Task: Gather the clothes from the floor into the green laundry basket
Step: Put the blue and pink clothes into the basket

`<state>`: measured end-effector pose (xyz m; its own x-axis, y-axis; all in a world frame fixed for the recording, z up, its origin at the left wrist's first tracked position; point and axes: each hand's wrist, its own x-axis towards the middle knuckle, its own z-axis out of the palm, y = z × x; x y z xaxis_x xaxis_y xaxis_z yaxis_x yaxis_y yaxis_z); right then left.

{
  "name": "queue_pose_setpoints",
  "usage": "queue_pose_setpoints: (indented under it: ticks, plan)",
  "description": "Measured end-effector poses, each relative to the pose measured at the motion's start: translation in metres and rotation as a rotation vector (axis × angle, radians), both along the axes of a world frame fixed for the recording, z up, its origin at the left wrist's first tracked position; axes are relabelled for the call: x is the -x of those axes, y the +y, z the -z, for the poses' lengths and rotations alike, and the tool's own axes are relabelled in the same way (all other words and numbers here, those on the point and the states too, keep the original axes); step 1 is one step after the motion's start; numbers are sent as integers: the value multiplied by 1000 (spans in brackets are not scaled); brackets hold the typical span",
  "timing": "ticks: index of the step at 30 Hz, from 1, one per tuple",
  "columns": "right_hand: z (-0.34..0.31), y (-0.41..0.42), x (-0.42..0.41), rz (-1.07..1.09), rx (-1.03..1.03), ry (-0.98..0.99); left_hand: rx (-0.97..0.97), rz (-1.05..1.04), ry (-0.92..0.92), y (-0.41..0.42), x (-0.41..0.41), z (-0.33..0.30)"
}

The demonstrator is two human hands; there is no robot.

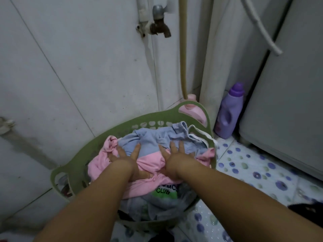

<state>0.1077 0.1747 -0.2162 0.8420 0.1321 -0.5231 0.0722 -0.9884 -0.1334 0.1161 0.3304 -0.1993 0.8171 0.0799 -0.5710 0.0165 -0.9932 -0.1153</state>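
The green laundry basket (97,142) stands on the floor against the tiled wall, piled high with clothes. On top lie a pink garment (148,160) and a light blue garment (153,138); a grey shirt with green print (164,193) sits lower at the front. My left hand (128,158) lies flat on the pile, fingers spread, pressing on the pink and blue cloth. My right hand (174,158) rests flat beside it, fingers spread on the same clothes. Neither hand grips anything. A dark garment (307,209) lies on the floor at the right edge.
A purple detergent bottle (229,112) stands behind the basket, with a pink bottle (192,109) partly hidden by the basket rim. A grey appliance (288,102) fills the right side. A tap (160,21) and a hose (183,49) hang on the wall. The floor (244,165) is dotted tile.
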Motion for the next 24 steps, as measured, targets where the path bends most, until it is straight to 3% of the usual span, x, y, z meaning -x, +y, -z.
queue_pose_setpoints:
  ticks: [2, 4, 8, 15, 19, 24]
  plan:
    - [-19, -7, 18, -2, -43, -96, 16, -25, -53, -6, 11, -11]
    - [-38, -23, 32, -5, -109, -324, 31, -50, -114, -12, 17, -23]
    - [-66, -70, 52, 267, -306, -680, 46, 57, -244, -40, 30, -42]
    - [-49, -118, 52, 747, -504, -461, 164, 205, -174, -92, 53, -45]
    - [-35, -123, 42, 819, -651, -367, 138, 235, 32, -82, 59, -30]
    - [-39, -121, 37, 721, -426, -421, 151, 260, 68, -70, 49, -31]
